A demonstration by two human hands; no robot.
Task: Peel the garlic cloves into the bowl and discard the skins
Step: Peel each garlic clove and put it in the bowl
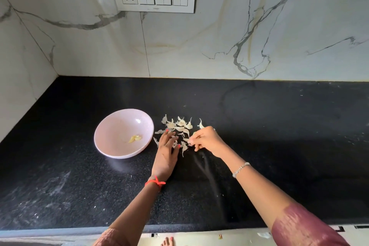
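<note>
So we're on cleanup, looks like: peeled cloves (134, 138) sit in the pink bowl (113, 127) left of centre. Our left hand (166, 153) lies flat, fingers straight, penning in the skins (180, 123) mid-frame so our right hand (207, 139), fingers curled, can pinch some up.

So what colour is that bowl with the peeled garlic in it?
The bowl is pale pink; the head view, the only one, shows it.
</note>
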